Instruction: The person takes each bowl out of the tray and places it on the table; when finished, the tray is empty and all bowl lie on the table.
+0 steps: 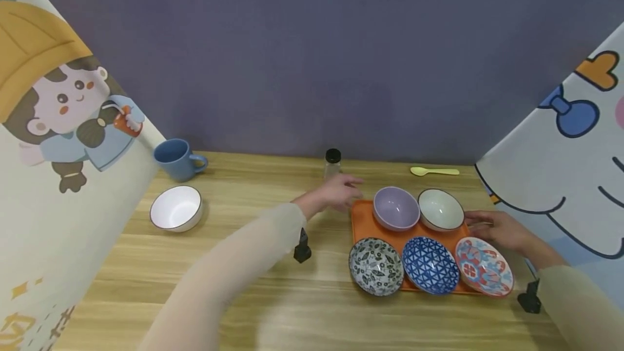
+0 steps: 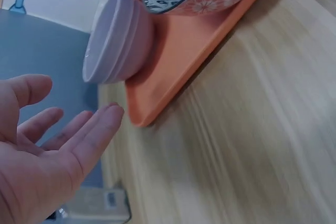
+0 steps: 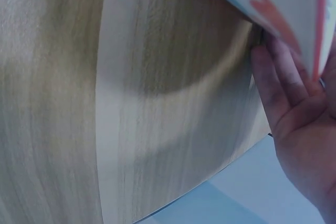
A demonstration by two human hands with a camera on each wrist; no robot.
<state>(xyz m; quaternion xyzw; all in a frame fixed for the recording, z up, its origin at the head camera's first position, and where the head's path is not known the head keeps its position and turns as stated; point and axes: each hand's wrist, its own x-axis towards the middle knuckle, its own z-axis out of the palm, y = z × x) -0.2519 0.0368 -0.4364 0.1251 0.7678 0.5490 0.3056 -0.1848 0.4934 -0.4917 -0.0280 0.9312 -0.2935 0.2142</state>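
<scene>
An orange tray point(image 1: 363, 221) carries several bowls. At the back are a purple bowl point(image 1: 396, 209) and a pale grey-white bowl point(image 1: 441, 210). In front stand a black-and-white leaf-patterned bowl point(image 1: 376, 267), a blue-and-white bowl point(image 1: 430, 265) and a red-and-blue patterned bowl point(image 1: 483, 266), tilted. My left hand point(image 1: 339, 191) is by the tray's back left corner, fingers extended; the left wrist view shows the palm point(image 2: 47, 171) holding nothing. At the tray's right side is my right hand point(image 1: 497, 227), fingers fairly straight, partly behind the red-and-blue bowl in the right wrist view. Contact with the tray is hard to tell.
A clear jar with a black lid point(image 1: 333, 157) stands behind my left hand. A yellow spoon point(image 1: 434, 171) lies at the back right. On the left are a blue mug point(image 1: 178, 160) and a white bowl point(image 1: 176, 209). Walls border the wooden table point(image 1: 253, 188).
</scene>
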